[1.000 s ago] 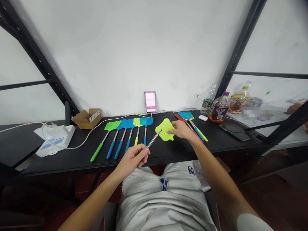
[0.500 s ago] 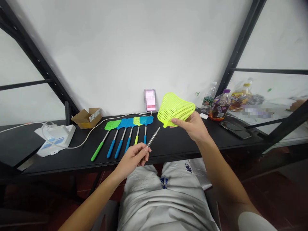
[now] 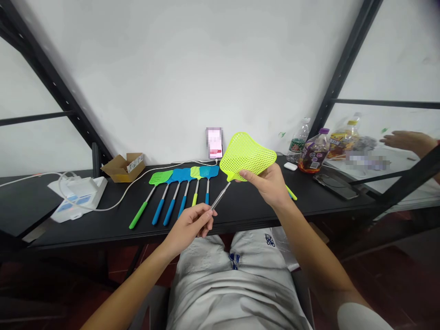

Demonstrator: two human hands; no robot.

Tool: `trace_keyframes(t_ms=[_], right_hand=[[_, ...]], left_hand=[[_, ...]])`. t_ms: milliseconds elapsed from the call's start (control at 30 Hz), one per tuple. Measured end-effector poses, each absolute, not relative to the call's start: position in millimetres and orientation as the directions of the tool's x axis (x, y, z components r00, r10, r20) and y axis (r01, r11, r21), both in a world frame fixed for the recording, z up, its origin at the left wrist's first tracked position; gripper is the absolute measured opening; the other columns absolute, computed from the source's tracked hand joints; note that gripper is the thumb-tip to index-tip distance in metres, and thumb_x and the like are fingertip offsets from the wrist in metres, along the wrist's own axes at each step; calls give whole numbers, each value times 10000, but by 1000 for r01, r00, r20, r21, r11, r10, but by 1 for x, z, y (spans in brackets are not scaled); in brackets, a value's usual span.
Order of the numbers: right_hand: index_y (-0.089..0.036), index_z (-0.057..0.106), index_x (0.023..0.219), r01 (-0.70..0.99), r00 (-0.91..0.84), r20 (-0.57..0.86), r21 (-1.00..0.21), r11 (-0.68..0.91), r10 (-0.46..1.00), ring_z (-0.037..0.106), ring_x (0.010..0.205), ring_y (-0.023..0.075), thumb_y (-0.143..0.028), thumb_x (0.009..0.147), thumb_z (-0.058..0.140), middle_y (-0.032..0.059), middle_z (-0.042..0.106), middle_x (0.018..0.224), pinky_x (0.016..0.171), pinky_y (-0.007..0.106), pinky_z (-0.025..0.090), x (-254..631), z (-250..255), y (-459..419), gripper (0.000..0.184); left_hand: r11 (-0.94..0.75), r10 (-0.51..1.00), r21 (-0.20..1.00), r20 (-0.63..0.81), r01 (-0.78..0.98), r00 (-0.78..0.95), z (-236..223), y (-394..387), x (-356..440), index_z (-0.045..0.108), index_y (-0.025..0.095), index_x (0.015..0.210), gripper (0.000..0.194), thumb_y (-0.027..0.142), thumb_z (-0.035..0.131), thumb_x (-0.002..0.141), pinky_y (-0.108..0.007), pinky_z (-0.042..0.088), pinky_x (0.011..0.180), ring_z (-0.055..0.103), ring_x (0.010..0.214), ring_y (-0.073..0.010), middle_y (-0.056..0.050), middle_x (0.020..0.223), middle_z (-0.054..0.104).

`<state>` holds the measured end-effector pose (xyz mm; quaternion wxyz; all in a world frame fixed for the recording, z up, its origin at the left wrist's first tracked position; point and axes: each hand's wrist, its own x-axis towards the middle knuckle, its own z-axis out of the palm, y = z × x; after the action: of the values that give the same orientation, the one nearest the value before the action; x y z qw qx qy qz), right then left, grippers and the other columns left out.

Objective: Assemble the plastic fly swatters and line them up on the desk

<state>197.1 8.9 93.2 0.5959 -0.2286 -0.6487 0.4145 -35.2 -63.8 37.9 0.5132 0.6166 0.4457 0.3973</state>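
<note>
My left hand (image 3: 194, 223) is closed on the lower end of a thin silver metal rod (image 3: 220, 198) that slants up to the right. My right hand (image 3: 267, 182) grips the lower edge of a yellow-green mesh swatter head (image 3: 247, 154), held up above the black table (image 3: 240, 211). The rod's tip meets the neck of the swatter head. A row of several finished swatters (image 3: 178, 188) with green and blue handles lies on the table to the left of my hands.
A small cardboard box (image 3: 123, 167) and a white device with cables (image 3: 77, 197) sit at the left. A phone (image 3: 214, 143) leans on the wall. Bottles (image 3: 311, 153) and a dark phone (image 3: 332, 184) stand at the right. Another person's hand (image 3: 407, 140) reaches in at far right.
My right hand picked the yellow-green head up off the table, raised it, then brought it left and down until its neck met the rod's tip. Another person's hand appeared at far right.
</note>
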Motion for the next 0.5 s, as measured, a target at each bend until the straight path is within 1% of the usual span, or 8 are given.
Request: trace_keyframes(t_ms=[167,267,433,500], right_hand=[[-207,692,1178,-159,-209,561,-828,538,801,723,949,257,-495,789,792,93,743,1108,815,436,639,198,93,9,494],[-203,689,1189,-144,-202,566,-825,547,799,722,930,254,-495,807,774,96,743,1100,801,431,644,197,93,8,489],[-205,666,1260,-145,-184,589,-808,571,787,715,940,249,-488,808,774,101,737,1114,772,404,645,196,97,5,545],[-195,681,1214,-151,-179,594,-804,575,784,717,915,241,-470,804,782,97,744,1080,752,392,645,197,97,4,505]], left_hand=[[-64,963,989,26,135,267,38,-63,-35,617,164,991,340,500,588,952,-215,336,508,469,533,-84,19,720,562],[-66,962,989,28,132,270,36,-62,-36,620,168,997,337,501,588,953,-216,337,510,467,531,-82,23,721,564],[-79,959,988,39,131,280,32,-60,-39,629,165,1001,346,506,580,958,-219,324,506,464,528,-79,22,717,562],[-80,960,988,41,130,276,33,-60,-39,630,163,1000,344,501,585,957,-217,319,506,464,526,-75,22,719,561]])
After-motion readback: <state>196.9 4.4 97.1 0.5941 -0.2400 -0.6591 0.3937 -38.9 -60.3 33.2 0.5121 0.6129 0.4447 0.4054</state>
